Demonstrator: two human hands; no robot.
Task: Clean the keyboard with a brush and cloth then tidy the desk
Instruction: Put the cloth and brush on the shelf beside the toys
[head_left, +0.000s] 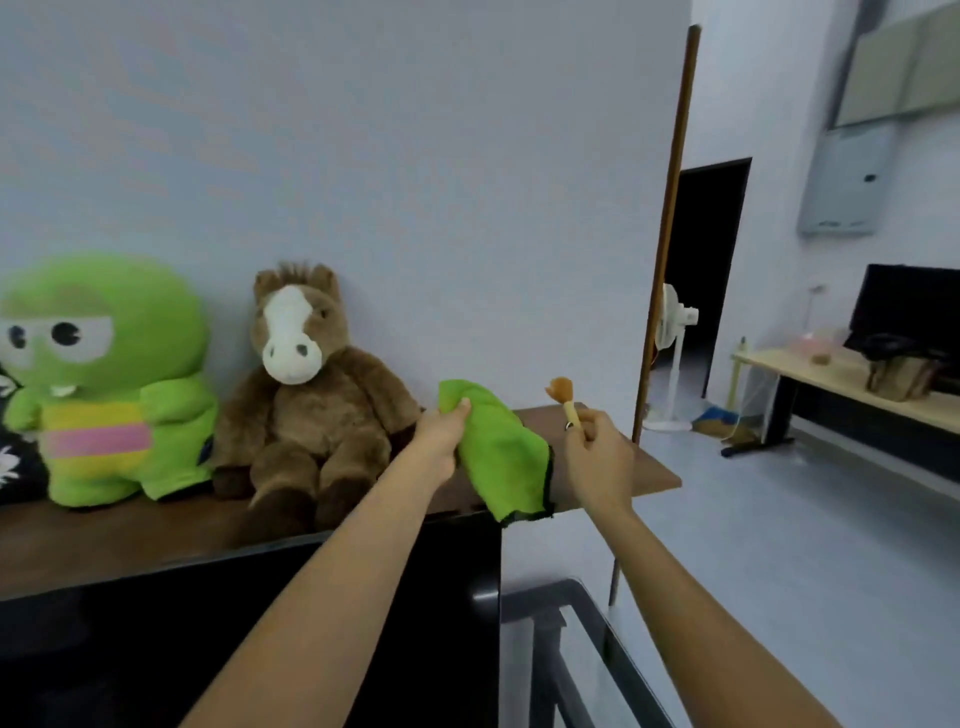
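Observation:
My left hand (441, 436) grips a green cloth (501, 452) with a dark hem. The cloth hangs over the right end of a brown wooden shelf (657, 475). My right hand (597, 452) pinches a small brush (563, 397) with a pale handle and tan bristles, held upright above the shelf's right end. The keyboard is out of view.
A brown plush horse (306, 395) and a green plush figure (98, 379) sit on the shelf against the wall. Below the shelf is a black monitor (260, 623). A wooden pole (670, 218) stands at the shelf's right. A desk with a screen (909, 312) and a white fan (672, 353) are at the far right.

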